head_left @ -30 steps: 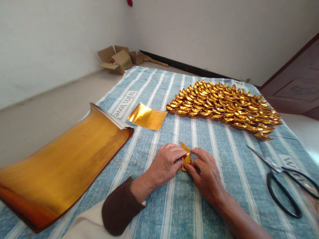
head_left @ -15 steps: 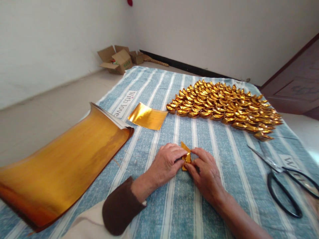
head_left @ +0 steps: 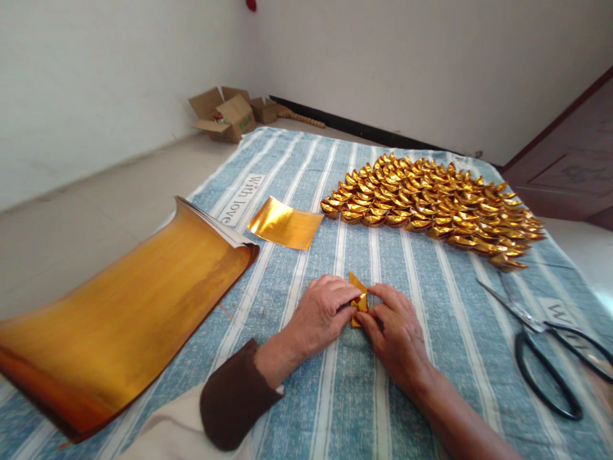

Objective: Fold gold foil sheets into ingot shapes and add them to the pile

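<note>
Between my two hands, low over the striped cloth, is a small piece of folded gold foil paper [head_left: 356, 281]. My left hand [head_left: 325, 310] pinches its left side with thumb and fingers. On its right edge, my right hand [head_left: 395, 326] grips with thumb and index finger. One pointed corner sticks up beyond the fingertips; the fingers cover much of the middle. A flat square of gold foil paper [head_left: 286, 223] lies farther off, ahead and to the left. Beyond my right hand spreads a dense group of folded gold paper ingots [head_left: 421, 198].
A stack of large gold sheets [head_left: 129, 306] lies at the left. Black-handled scissors [head_left: 536, 326] rest at the right, blades partly apart. Blue striped cloth [head_left: 287, 409] covers the work surface. Open cardboard boxes [head_left: 232, 118] stand on the floor behind it.
Hardly anything differs. Both hands keep their pinch on the folded foil paper in the same place, and the whole view has shifted very slightly.
</note>
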The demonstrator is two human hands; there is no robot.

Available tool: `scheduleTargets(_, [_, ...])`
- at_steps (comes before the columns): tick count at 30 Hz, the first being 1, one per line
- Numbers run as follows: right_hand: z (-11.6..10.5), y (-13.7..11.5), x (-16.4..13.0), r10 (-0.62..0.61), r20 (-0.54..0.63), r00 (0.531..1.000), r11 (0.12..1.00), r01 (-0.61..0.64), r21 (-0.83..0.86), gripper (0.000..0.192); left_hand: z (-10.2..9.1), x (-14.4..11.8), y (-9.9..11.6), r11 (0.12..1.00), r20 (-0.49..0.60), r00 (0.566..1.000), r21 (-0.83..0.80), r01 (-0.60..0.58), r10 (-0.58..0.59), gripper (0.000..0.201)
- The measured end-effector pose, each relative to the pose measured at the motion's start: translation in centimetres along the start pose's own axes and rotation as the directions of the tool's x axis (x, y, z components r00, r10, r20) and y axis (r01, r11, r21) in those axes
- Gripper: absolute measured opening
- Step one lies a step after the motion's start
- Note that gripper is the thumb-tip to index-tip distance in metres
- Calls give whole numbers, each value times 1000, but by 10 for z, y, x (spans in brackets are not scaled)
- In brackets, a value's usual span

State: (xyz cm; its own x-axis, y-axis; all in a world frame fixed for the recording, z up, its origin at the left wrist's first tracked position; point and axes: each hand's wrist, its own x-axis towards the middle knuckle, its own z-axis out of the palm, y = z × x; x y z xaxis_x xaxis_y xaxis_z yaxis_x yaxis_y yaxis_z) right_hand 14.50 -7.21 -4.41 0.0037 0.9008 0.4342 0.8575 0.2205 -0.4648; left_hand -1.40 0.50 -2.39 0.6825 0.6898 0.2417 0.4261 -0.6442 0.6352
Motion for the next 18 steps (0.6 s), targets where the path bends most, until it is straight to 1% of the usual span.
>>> scheduleTargets(5, [-1,-1,0,24,13,1000,1000,-24,15,19,0,-1,1,1000,3,1000,2,9,-9,20])
scheduleTargets(8, [-1,-1,0,30,18,999,999,-31,27,19,1,-1,1,1000,1,1000,11,13,-13,24])
scheduleTargets(14, [0,-1,0,16,17,1000,1000,-17,11,20,5,-2,-1,998,-11,998,0,57,-57,47])
scheduleTargets(18, [0,0,0,8,12,1000,1000,-8,7,21,6,-3,-1,997,-39,997,-34,67,-69,54])
